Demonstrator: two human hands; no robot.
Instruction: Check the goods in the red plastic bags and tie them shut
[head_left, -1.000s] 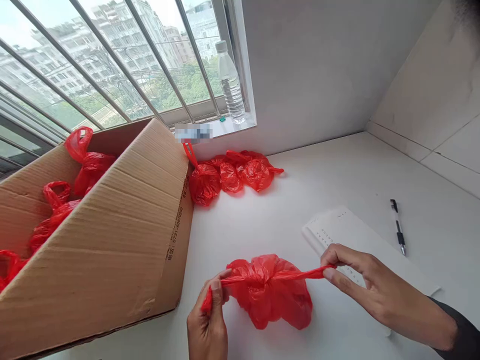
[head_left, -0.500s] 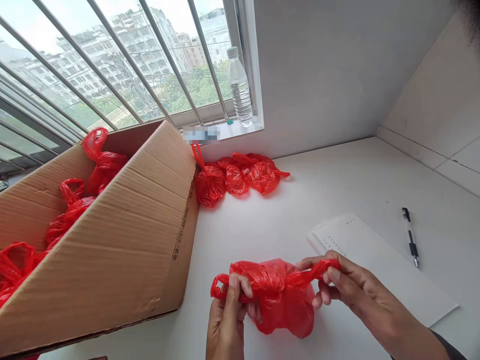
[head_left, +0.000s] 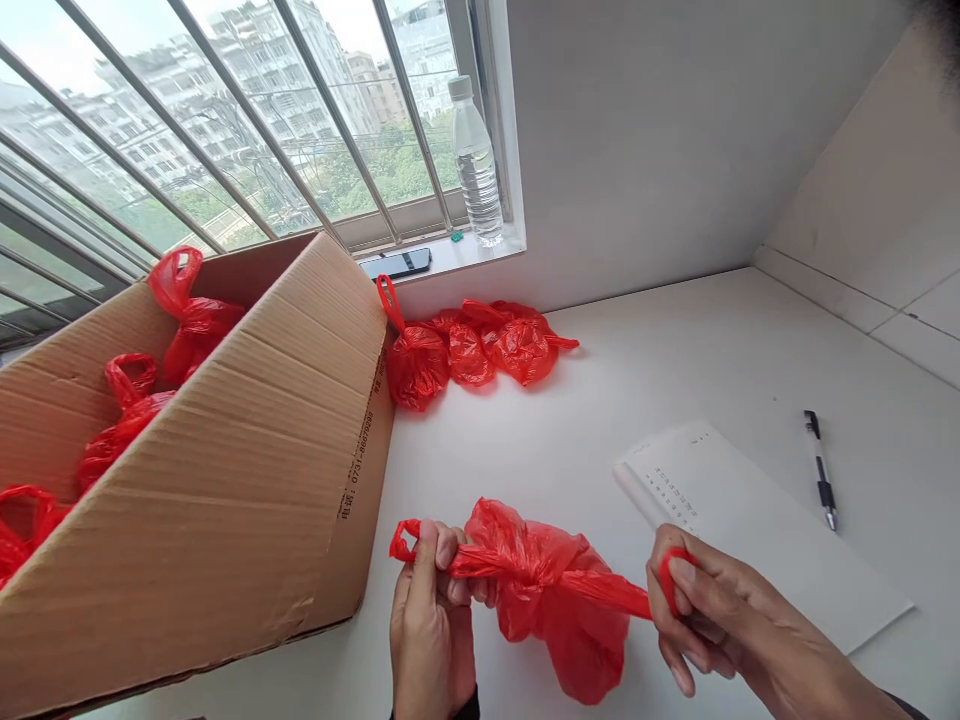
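Observation:
A red plastic bag (head_left: 570,600) is stretched between my two hands above the white table. My left hand (head_left: 431,610) pinches one twisted handle, whose loop sticks out past the thumb. The other handle is gripped by my right hand (head_left: 712,600), with its end curled round the fingers. Between them the handles cross in a gathered knot at the bag's neck, and the bulging body hangs below. What the bag contains cannot be made out.
On the left stands a cardboard box (head_left: 247,450) with several tied red bags (head_left: 199,330) inside. More red bags (head_left: 469,350) lie by the wall. A notebook (head_left: 772,520) and a pen (head_left: 821,470) lie right; a water bottle (head_left: 480,180) and phone (head_left: 397,263) rest on the sill.
My hands have moved apart, the left one leftward and the right one slightly down. The handles are pulled longer and tighter, and the knot at the bag's neck is drawn in.

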